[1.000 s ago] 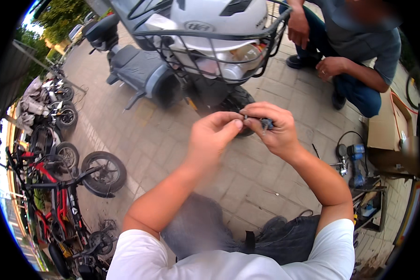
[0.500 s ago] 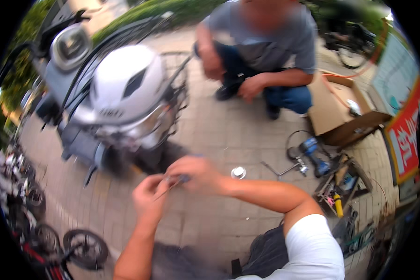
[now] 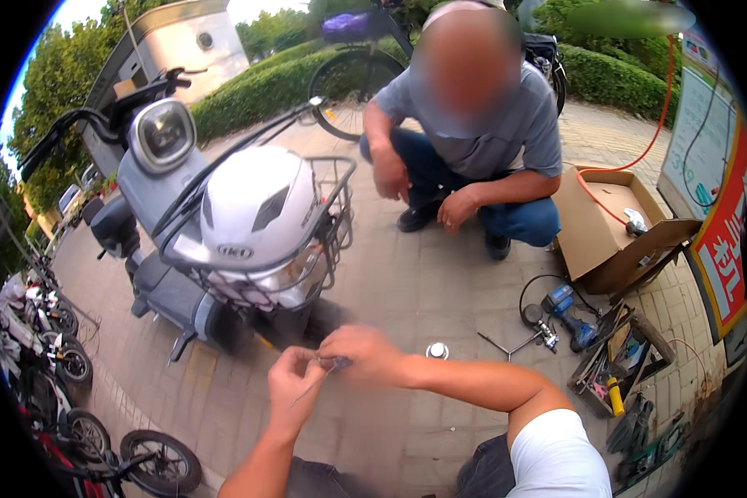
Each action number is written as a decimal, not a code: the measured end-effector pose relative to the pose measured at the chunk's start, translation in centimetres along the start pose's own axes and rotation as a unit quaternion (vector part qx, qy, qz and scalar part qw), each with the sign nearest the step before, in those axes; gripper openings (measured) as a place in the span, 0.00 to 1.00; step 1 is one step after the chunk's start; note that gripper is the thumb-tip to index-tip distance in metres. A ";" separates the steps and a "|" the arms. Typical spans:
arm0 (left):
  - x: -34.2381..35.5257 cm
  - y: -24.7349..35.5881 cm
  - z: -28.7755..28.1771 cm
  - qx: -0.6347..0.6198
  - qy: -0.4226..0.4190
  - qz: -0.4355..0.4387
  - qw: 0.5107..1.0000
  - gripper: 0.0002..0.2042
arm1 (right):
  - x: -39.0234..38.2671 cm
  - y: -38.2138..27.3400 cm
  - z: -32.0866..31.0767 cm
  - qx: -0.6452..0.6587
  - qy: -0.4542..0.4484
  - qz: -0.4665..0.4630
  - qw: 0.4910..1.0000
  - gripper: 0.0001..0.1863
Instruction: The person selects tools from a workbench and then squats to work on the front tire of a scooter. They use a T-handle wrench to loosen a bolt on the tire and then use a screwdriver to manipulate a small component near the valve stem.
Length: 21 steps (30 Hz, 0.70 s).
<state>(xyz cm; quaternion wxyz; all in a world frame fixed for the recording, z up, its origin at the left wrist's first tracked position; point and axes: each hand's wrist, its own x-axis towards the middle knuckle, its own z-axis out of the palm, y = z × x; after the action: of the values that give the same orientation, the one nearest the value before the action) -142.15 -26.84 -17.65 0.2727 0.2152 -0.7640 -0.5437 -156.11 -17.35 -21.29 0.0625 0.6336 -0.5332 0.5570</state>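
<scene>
In front of the scooter's basket my two hands meet. My left hand is closed, its thumb and fingertips pinching a thin grey wire-like strand that trails down across the palm. My right hand is closed round a small dark bluish piece, touching the left fingertips. What exactly this piece is remains too small and partly covered to tell. Just beyond the hands stands a grey electric scooter. In its black wire basket sits a white helmet.
A person squats opposite, hands over the knees. To the right lie a small round silver part, a T-shaped wrench, a blue power tool, an open toolbox and a cardboard box. Parked bikes line the left.
The view has tilted up, so the scooter, person and tools sit lower in it. My hands stay together at the same small things, their grip much the same.
</scene>
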 end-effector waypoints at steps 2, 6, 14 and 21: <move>0.7 -0.5 0.8 0.024 -0.015 0.039 0.999 0.02 | -0.3 0.3 -1.1 -0.009 0.011 -0.022 1.000 0.13; 1.4 -2.7 -0.6 0.000 -0.026 0.096 0.995 0.01 | 0.2 -0.2 -0.2 0.055 0.040 0.036 0.997 0.12; 0.8 -2.2 -0.8 -0.229 -0.053 -0.069 0.970 0.03 | 0.0 -2.0 0.2 0.144 0.020 0.124 0.982 0.06; 1.0 -2.6 -0.9 -0.257 -0.054 -0.118 0.958 0.04 | -0.1 -2.1 0.8 0.215 0.063 0.172 0.959 0.05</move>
<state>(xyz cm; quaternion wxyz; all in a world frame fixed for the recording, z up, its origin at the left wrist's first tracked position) -142.26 -28.91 -19.75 0.2107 0.1965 -0.5814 -0.7609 -154.00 -16.97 -20.62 -0.1387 0.4945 -0.4972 0.6993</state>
